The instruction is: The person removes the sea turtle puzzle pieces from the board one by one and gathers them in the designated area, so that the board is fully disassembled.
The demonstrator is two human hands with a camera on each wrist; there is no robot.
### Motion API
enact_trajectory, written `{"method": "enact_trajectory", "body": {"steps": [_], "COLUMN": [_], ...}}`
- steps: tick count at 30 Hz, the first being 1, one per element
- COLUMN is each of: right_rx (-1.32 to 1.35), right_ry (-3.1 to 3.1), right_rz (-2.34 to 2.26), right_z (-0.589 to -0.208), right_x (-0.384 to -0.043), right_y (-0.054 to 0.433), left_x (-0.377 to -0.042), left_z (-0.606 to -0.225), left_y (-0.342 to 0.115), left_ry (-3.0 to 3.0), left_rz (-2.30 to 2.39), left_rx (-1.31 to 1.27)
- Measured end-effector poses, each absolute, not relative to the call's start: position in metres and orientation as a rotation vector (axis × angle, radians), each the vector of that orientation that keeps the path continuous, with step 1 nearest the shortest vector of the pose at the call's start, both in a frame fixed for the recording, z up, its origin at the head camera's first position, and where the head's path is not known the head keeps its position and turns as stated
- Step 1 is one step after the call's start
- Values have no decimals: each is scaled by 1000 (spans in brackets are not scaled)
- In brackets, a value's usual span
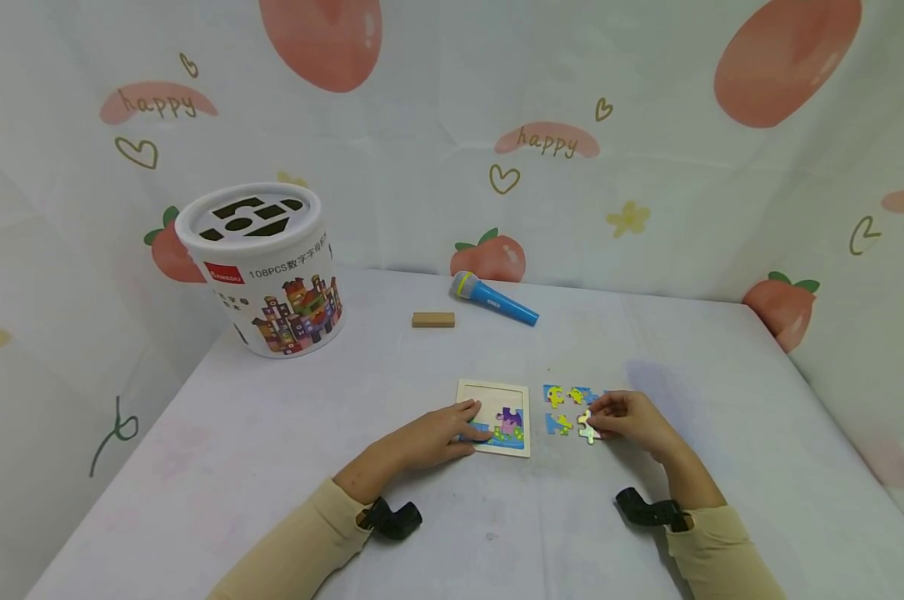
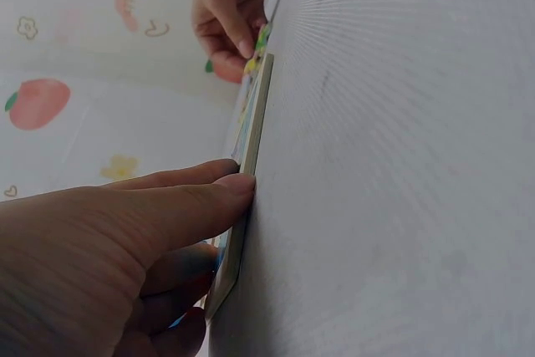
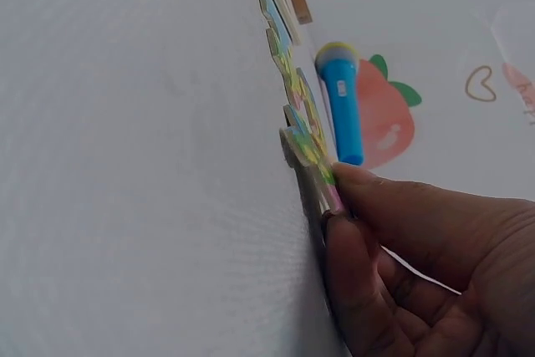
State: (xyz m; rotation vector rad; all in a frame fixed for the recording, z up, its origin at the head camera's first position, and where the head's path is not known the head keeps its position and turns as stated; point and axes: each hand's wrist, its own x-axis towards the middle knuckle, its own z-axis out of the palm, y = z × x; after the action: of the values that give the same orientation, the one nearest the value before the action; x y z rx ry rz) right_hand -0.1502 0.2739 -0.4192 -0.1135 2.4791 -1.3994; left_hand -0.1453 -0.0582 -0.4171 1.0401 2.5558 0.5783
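Wooden, the puzzle frame (image 1: pixel 495 397) lies on the tabletop (image 1: pixel 496 521), the left hand (image 1: pixel 438 435) spread over its left edge; beyond its right edge, the right hand (image 1: pixel 636 421) pinches a jigsaw piece (image 1: pixel 588 431), best held lightly by the rim.

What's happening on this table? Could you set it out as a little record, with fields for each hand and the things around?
left hand: the left hand rests on a square, pale wooden puzzle tray
right hand: the right hand pinches a thin, multicoloured jigsaw piece
tray filling: partial; pieces lower right, upper part bare
beside tray: loose, flat blue-and-yellow jigsaw pieces
behind tray: a tan rectangular block and a blue microphone with a grey head
far left: a white cylindrical tub, lidded, printed "108PCS"
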Motion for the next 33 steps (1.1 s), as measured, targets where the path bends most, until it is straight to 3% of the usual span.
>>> {"method": "enact_trajectory", "body": {"steps": [33], "right_rx": [-197], "right_ry": [2636], "right_rz": [-1254], "right_z": [-421], "right_x": [-149], "right_y": [276], "left_x": [-146], "left_z": [-416], "left_y": [-59], "left_ry": [2531], "left_rz": [616], "left_rx": [1047]}}
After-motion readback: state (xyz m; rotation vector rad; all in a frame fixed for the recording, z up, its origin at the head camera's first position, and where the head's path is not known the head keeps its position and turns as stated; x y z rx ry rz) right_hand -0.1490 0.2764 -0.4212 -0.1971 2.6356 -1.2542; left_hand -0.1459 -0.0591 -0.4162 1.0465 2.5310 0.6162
